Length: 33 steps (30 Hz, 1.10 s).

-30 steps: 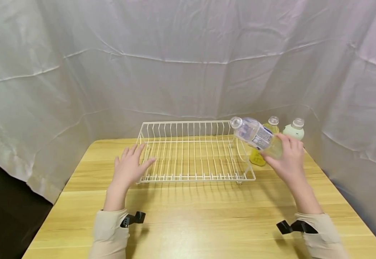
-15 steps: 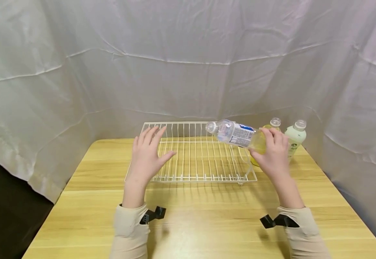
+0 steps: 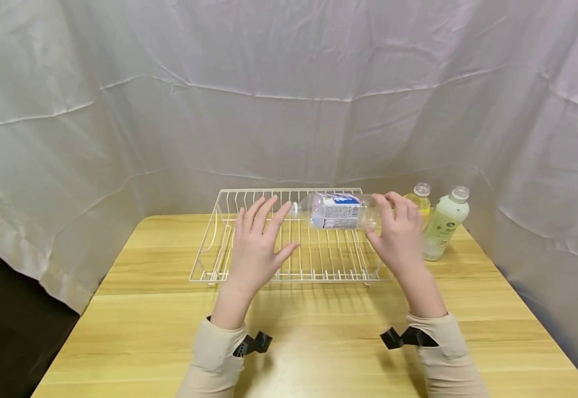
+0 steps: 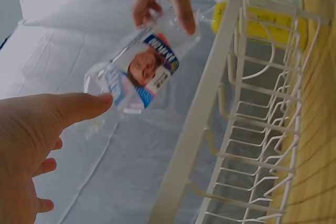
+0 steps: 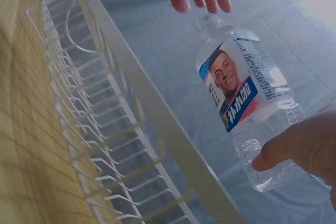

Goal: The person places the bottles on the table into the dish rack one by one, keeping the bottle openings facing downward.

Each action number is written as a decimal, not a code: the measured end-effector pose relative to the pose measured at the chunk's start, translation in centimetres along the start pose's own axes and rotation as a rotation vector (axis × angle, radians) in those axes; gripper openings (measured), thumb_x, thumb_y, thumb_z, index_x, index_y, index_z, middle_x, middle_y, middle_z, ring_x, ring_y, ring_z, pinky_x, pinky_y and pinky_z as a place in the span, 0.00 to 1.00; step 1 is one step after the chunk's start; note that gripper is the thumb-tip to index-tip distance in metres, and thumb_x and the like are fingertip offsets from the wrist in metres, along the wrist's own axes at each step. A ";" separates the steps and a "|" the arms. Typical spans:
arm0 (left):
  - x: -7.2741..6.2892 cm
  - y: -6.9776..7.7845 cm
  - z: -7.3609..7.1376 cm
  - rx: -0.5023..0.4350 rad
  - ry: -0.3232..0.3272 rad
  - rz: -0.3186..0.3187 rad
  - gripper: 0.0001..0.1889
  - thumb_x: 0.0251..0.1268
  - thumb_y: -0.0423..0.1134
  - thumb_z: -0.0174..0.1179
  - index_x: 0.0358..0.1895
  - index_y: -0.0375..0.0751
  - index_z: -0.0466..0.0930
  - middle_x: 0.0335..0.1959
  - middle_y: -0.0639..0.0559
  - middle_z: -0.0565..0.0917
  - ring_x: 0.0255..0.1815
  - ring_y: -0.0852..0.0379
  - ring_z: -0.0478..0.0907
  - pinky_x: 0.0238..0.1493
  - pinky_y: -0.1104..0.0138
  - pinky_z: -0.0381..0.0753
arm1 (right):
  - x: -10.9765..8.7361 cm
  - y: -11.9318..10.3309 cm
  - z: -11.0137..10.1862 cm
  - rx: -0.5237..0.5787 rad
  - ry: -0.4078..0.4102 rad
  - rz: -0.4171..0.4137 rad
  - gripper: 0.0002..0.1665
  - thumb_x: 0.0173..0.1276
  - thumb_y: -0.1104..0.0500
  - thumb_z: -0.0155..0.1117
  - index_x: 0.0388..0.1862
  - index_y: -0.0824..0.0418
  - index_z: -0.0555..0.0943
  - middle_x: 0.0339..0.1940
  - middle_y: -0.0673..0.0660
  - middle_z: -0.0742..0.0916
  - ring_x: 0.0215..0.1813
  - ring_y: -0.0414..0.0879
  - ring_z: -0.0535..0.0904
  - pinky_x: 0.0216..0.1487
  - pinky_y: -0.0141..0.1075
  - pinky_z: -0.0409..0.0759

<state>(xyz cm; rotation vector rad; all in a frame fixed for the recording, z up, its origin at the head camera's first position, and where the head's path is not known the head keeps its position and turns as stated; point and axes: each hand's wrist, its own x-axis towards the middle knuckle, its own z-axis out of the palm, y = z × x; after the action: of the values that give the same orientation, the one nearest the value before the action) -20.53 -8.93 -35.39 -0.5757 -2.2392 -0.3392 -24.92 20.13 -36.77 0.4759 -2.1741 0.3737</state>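
Observation:
My right hand (image 3: pixel 400 235) grips a clear plastic bottle (image 3: pixel 339 211) by its base end. The bottle lies sideways in the air above a white wire dish rack (image 3: pixel 289 278), its neck pointing left. In the right wrist view the bottle's label (image 5: pixel 231 87) carries a printed picture and blue bands, and the thumb presses the clear lower part. My left hand (image 3: pixel 256 251) is held beside the bottle's neck with fingers spread and straight. Whether its fingertips touch the neck I cannot tell.
A yellow bottle (image 3: pixel 420 202) and a pale green bottle (image 3: pixel 445 224) stand on the wooden table (image 3: pixel 314 342) to the right of the rack. Grey curtain cloth (image 3: pixel 289 132) hangs behind the table and along both sides.
My right hand has carried the clear bottle leftward over the rack and turned it from tilted to nearly level. My left hand has moved right toward the bottle's neck.

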 end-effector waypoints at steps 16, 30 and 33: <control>-0.7 0.6 1.1 0.021 -0.098 0.014 0.41 0.50 0.52 0.74 0.69 0.48 0.68 0.64 0.51 0.75 0.67 0.48 0.68 0.74 0.40 0.58 | -1.2 -2.4 1.0 0.012 -0.070 -0.091 0.40 0.42 0.63 0.75 0.59 0.61 0.73 0.56 0.67 0.76 0.57 0.65 0.69 0.52 0.56 0.70; -1.2 0.2 1.2 0.016 -0.107 -0.001 0.45 0.43 0.50 0.78 0.68 0.48 0.68 0.63 0.51 0.75 0.65 0.48 0.69 0.74 0.40 0.56 | -0.9 -2.4 0.2 0.104 -0.005 -0.279 0.38 0.43 0.59 0.73 0.58 0.60 0.76 0.53 0.62 0.78 0.53 0.59 0.70 0.51 0.52 0.68; -1.0 0.2 1.1 0.010 -0.104 0.002 0.45 0.42 0.49 0.78 0.67 0.48 0.67 0.62 0.50 0.74 0.65 0.48 0.69 0.75 0.41 0.55 | -0.7 -2.2 0.2 0.128 0.018 -0.298 0.38 0.43 0.60 0.74 0.58 0.60 0.76 0.52 0.63 0.78 0.53 0.59 0.71 0.51 0.52 0.69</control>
<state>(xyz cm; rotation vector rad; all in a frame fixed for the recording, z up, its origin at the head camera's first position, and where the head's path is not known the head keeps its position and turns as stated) -20.54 -8.57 -36.89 -0.6028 -2.3382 -0.3023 -23.64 18.22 -37.22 0.8525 -2.0304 0.3512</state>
